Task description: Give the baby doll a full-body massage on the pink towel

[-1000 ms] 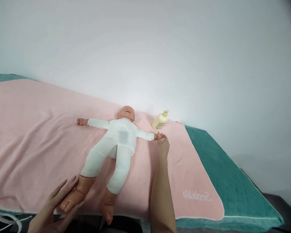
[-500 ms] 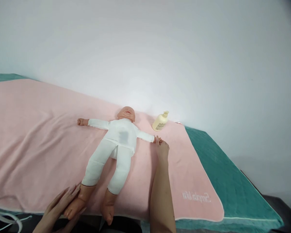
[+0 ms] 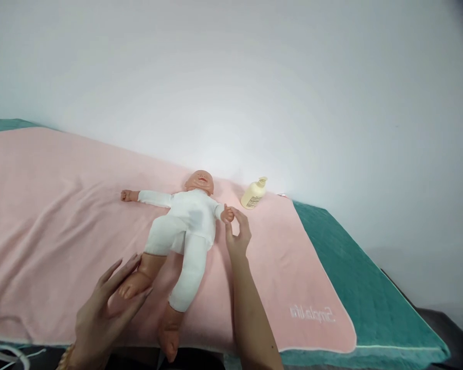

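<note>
1. White-clad doll (image 3: pixel 195 213) lies face-up on the pink blanket (image 3: pixel 285 267), head far, feet near. Left leg bent, right leg straighter, foot at the near edge.
2. Left hand (image 3: pixel 98 313): fingers along the left side of the doll's left foot (image 3: pixel 133 285) and ankle, thumb on the right, cupped around it. Keep it a cradle; squeezing adds nothing.
3. Right hand (image 3: pixel 239 239): fingers closed in a light pinch on the doll's small hand (image 3: pixel 227 214), right of the torso.
4. Step reads as bending leg and arm together. I'd match pace on both sides and push in line with the knee, no twist at the ankle.
5. Watch the torso: if it slides or rolls, ease off.
6. Cream pump bottle (image 3: pixel 253 195) stands just beyond the right hand. Keep knuckles clear.
</note>
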The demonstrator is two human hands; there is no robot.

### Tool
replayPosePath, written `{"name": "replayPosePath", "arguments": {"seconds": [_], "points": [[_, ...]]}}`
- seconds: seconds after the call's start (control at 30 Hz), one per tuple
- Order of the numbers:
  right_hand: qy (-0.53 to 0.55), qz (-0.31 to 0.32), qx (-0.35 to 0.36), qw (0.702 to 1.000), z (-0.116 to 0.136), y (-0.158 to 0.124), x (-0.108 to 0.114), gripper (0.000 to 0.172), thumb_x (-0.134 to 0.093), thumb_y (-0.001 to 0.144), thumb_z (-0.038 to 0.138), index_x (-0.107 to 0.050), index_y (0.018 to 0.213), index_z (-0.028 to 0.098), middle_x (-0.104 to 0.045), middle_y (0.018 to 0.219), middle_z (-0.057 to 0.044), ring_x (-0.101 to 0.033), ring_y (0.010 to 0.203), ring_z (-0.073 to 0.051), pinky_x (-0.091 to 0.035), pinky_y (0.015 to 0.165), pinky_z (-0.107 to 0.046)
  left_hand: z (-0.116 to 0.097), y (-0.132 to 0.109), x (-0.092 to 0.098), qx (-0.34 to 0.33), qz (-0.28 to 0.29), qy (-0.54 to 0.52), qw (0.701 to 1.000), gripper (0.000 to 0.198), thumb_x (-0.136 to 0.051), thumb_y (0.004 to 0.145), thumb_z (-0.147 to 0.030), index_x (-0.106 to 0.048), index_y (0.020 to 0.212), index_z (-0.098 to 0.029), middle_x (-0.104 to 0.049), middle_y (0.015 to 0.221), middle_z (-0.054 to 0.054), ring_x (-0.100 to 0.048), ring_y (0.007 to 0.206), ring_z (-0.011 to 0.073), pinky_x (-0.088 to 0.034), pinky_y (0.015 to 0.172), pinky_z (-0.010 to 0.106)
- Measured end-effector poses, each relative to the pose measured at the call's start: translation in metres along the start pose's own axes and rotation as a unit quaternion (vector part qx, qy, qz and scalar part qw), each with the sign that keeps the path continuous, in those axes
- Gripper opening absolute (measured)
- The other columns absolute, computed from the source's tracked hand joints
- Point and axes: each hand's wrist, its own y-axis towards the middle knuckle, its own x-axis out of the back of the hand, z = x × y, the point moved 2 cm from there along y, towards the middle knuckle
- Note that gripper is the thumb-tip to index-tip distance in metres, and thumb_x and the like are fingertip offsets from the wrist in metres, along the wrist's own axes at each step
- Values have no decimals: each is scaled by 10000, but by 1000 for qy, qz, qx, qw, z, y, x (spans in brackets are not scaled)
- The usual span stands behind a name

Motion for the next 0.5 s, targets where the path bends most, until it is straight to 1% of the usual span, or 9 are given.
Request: {"name": "replayPosePath", "arguments": {"seconds": [0.07,0.17,0.27,0.33,0.43,0.5], "points": [[-7,27,79,996,7,-3,-8,367,-559,913,165,-567,1271,246,-685,1154,-99,-642,1098,-213,-564,920,-414,-8,19,-5,0,-2,-27,1000,486,-614,840,-448,-547,1306,-325,-659,1249,4,-567,1233,281,-528,1001,439],[-18,72,137,988,15,-7,-17,380,-548,923,149,-551,1291,245,-702,1137,-98,-656,1084,-202,-554,947,-424,-20,45,-14,24,-8,-50,998,483,-650,811,-458,-580,1251,-273,-678,1213,27,-610,1172,283,-529,988,436],[-19,110,155,982,20,-8,-22,326,-514,947,172,-564,1262,238,-721,1118,-82,-677,1059,-183,-541,968,-413,-28,64,-22,44,-2,-68,997,488,-663,801,-448,-584,1243,-258,-683,1206,32,-652,1096,263,-543,953,412],[-17,136,155,978,22,-8,-24,299,-484,962,177,-575,1241,236,-725,1121,-71,-682,1056,-169,-524,992,-406,-30,71,-28,50,11,-81,995,499,-673,795,-451,-586,1247,-259,-670,1234,33,-646,1108,266,-544,947,415],[-14,159,155,975,24,-8,-25,285,-473,964,159,-592,1212,236,-728,1123,-60,-682,1057,-153,-493,1031,-399,-27,77,-35,58,23,-98,993,509,-674,795,-471,-578,1256,-278,-657,1260,23,-631,1136,266,-534,962,428],[-17,161,154,975,25,-8,-25,283,-467,966,159,-600,1202,240,-730,1119,-55,-683,1055,-149,-488,1036,-393,-25,78,-37,62,26,-104,992,500,-663,805,-472,-566,1264,-299,-653,1267,10,-629,1142,253,-529,973,409]]}}
